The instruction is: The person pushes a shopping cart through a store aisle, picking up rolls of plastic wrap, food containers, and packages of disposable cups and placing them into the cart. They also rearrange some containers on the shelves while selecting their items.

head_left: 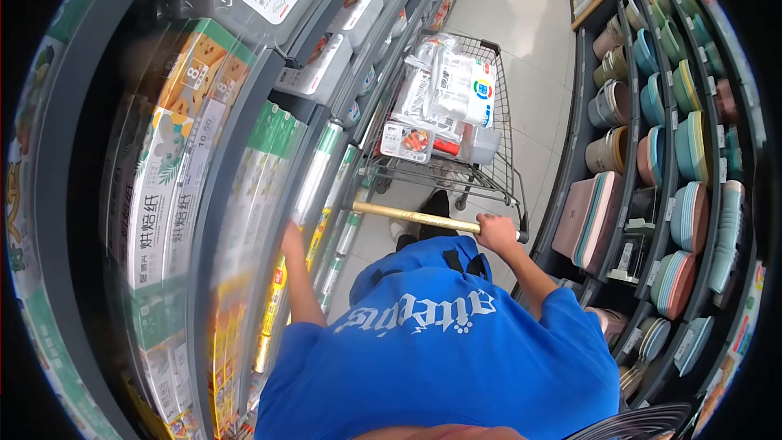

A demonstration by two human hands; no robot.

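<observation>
At far left, baking-paper boxes [151, 204] lie lengthwise along a shelf, labels outward, presumably for easy reading; the left hand [292, 243] is at the shelving beside a slim silver box [316, 173], its fingers blurred (whether spread or pinching something, I cannot tell); ahead, the shopping cart [507, 126], carrying plastic-wrapped packs [463, 85], points up the aisle; its handle [415, 216] has its long axis crosswise before the person; the right hand [496, 233] wraps the handle's right end, probably to steady it; stacked bowls [691, 147] line the right shelving.
</observation>
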